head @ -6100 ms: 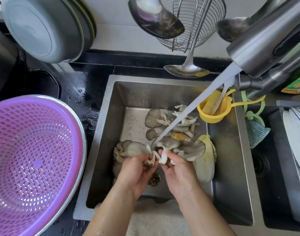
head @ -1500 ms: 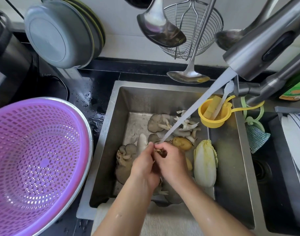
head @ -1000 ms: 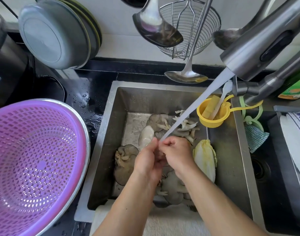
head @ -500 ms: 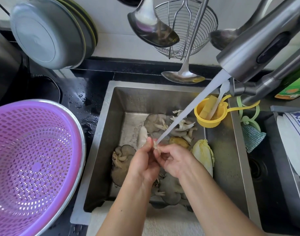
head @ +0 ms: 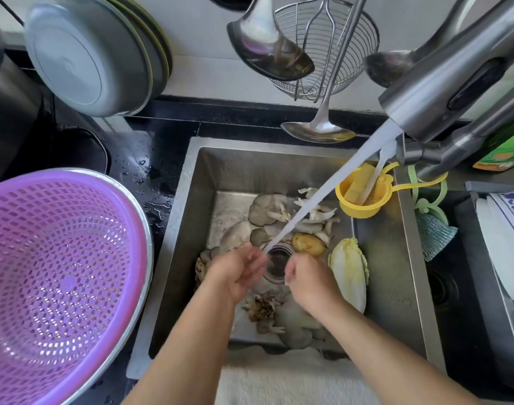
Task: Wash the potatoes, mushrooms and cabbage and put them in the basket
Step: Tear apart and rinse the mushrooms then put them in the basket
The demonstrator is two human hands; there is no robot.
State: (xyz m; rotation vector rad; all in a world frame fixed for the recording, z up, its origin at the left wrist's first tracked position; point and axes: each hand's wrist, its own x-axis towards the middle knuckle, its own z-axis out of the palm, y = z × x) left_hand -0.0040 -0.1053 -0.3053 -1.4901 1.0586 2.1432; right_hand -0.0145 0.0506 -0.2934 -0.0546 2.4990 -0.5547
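Observation:
My left hand [head: 238, 270] is under the water stream [head: 322, 197], fingers curled round a small pale mushroom piece. My right hand [head: 306, 280] is a little to the right, apart from the left, pinching another small white bit at its fingertips. Grey oyster mushrooms [head: 267, 209] lie at the back of the sink, and more mushrooms [head: 293, 320] lie below my wrists. A potato [head: 308, 244] sits beside the drain [head: 279, 260]. A pale cabbage [head: 349, 273] lies at the right. The purple basket [head: 63, 282] stands left of the sink with nothing in it.
The steel sink [head: 174, 229] is sunk in a wet black counter. The faucet [head: 442, 83] juts in from the upper right. A yellow strainer [head: 363, 194] hangs on the sink's right wall. Ladles and a wire skimmer [head: 322, 48] hang above; pot lids [head: 86, 57] lean at back left.
My hands were pressed together under the stream on one mushroom piece; now they have pulled apart, left staying in the water, right moving rightward, uncovering the drain.

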